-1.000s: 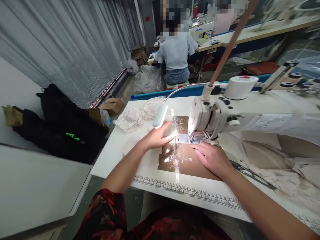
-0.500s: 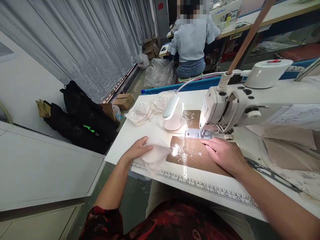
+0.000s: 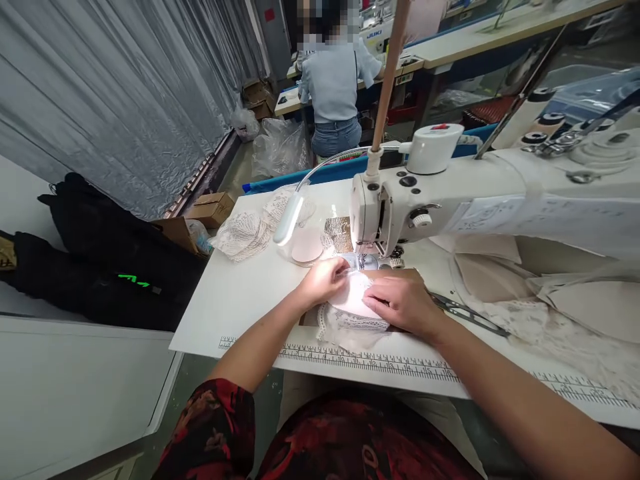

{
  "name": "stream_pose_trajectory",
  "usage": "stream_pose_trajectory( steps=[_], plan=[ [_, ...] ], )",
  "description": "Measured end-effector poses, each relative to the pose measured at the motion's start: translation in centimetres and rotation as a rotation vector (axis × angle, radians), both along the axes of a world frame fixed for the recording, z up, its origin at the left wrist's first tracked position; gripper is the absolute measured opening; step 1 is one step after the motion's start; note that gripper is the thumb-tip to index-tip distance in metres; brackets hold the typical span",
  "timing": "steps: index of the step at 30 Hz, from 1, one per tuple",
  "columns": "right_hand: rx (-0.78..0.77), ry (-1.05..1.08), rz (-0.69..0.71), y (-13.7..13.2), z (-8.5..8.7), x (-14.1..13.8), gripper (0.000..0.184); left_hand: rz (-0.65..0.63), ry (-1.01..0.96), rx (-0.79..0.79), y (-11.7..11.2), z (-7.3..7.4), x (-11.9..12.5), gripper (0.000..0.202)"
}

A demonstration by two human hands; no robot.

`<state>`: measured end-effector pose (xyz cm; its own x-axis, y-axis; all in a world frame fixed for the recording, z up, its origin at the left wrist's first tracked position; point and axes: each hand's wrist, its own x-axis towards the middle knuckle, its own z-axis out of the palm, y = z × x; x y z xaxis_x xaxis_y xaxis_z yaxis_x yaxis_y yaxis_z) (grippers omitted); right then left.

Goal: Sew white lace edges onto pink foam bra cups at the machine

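Sewing workshop: rows of sewing machines [image 3: 450,193]

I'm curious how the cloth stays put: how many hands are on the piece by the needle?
2. The left hand holds the lace-edged piece at its left edge; the right hand presses on its right side. None seems hidden.

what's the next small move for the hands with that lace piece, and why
Probably slide the lace piece a little forward under the needle. Both the left hand and right hand hold it down just in front of the sewing machine head, and its front edge seems short of the needle.
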<state>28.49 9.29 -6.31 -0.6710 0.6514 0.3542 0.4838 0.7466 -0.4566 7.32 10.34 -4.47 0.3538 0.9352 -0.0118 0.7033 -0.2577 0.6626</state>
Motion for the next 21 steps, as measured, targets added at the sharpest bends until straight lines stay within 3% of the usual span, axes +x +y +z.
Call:
stream_pose_trajectory(
  steps=[3,9,12,15,17,21],
  plan=[
    [-0.019,-0.030,-0.014,0.1,-0.2,-0.2,0.032,0.016,0.021,0.013,0.7,-0.2,0.0,0.010],
    [0.085,-0.125,-0.203,0.4,-0.5,-0.1,0.027,-0.037,0.061,0.038,1.1,0.2,0.7,0.015],
    [0.079,-0.243,-0.243,0.6,-0.5,-0.2,0.027,-0.023,0.161,0.211,-0.1,1.2,1.1,0.021],
    [0.059,-0.277,-0.258,0.6,-0.5,-0.4,0.027,-0.163,0.291,0.360,-1.8,1.8,1.6,0.022],
    [0.059,-0.268,-0.259,0.6,-0.5,-0.5,0.028,-0.242,0.345,0.382,-2.4,1.4,1.8,0.025],
    [0.036,-0.278,-0.271,0.6,-0.2,-0.6,0.029,-0.253,0.410,0.440,-2.3,-0.3,1.7,0.032]
  ],
)
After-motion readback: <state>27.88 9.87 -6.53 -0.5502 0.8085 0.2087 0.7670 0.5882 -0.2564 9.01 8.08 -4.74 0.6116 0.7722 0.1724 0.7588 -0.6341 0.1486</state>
